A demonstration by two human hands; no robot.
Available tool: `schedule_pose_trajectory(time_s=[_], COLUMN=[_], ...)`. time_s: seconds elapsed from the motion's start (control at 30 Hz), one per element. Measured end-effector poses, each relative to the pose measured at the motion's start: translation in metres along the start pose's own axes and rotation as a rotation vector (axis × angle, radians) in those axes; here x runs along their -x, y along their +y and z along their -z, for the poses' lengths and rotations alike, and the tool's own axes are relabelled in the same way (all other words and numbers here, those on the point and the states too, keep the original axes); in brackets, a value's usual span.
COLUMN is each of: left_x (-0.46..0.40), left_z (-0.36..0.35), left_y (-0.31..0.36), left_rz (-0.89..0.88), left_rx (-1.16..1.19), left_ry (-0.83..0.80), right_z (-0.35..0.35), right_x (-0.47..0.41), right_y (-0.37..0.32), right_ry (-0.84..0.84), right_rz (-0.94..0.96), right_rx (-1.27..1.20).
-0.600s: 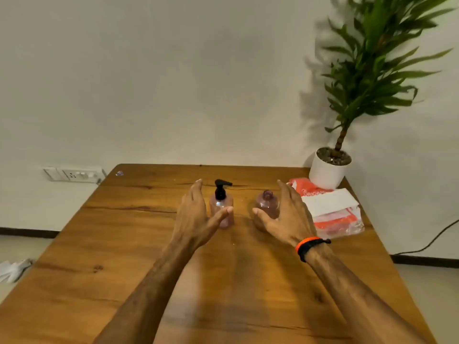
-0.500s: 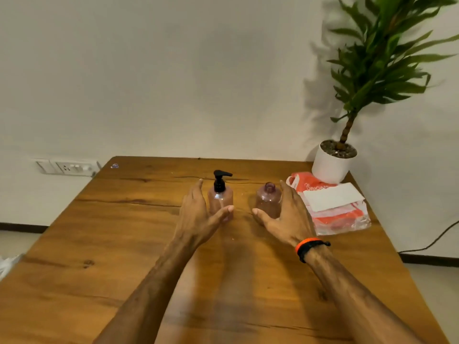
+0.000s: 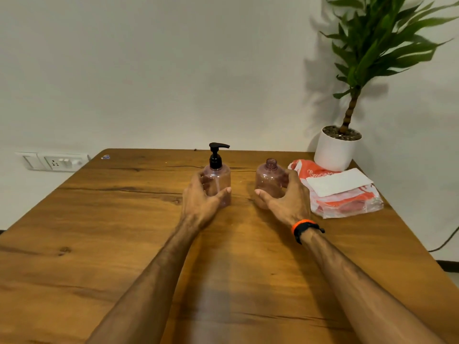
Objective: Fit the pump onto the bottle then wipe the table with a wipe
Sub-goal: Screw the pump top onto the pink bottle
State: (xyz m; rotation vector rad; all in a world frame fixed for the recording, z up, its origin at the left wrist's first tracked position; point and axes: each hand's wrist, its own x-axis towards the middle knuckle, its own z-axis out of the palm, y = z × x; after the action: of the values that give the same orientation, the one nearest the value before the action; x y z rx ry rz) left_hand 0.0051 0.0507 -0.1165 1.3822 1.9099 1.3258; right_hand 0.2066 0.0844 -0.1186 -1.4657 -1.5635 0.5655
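A wooden table (image 3: 99,244) with dark grain lines stands against a plain pale wall, where a white switch-and-socket plate (image 3: 52,161) is mounted at the left. Two small pink-tinted transparent bottles stand upright near the far middle of the table, apart from each other. The left bottle (image 3: 218,180) carries a black pump (image 3: 216,155) on its neck, nozzle pointing right. The right bottle (image 3: 269,180) has a bare, open threaded neck.

The person's left hand (image 3: 201,202) curls round the pump-topped bottle, fingers behind its left side and thumb across the front low down. The right hand (image 3: 288,202) curls round the open bottle, fingers on its right side and thumb reaching toward the front base; an orange and black wristband (image 3: 304,229) sits on that wrist. Both forearms stretch in from the near edge.

To the right of the bottles lies a crumpled pack of wipes (image 3: 347,202) in orange and clear plastic, with a white flap (image 3: 339,182) on top. White lettering on the orange part is partly visible, but it is cut off by the flap and too unclear to read. Behind the pack, in the far right corner, stands a white pot (image 3: 334,152) holding a tall green plant (image 3: 382,45). A small blue sticker (image 3: 105,157) lies at the far left corner, its print too small to read. A dark cable (image 3: 444,240) runs down the wall at right.
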Motion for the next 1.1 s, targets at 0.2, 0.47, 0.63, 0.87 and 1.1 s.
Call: schedule_pose_trajectory(time_s=[0.2,0.47,0.63,0.87,1.1], left_x=[0.017,0.041,0.049,0.054,0.057], left_z=[0.011,0.028,0.026,0.023,0.023], left_y=[-0.006,-0.010,-0.009,-0.010,-0.017], left_rz=[-0.005,-0.037,-0.045,-0.075,-0.137], left_rx=[0.031,0.052,0.074,0.082,0.134], left_ry=[-0.004,-0.010,0.005,0.009,0.020], right_z=[0.012,0.027,0.029,0.041,0.042], right_x=[0.009,0.031,0.035,0.032,0.035], right_y=[0.003,0.002,0.003,-0.019,-0.072], right_ry=[0.008,0.007,-0.022,0.055,0.171], right_rz=[0.036,0.079,0.066,0.146,0.489], right_rx=[0.009,0.013,0.006,0.042,0.072])
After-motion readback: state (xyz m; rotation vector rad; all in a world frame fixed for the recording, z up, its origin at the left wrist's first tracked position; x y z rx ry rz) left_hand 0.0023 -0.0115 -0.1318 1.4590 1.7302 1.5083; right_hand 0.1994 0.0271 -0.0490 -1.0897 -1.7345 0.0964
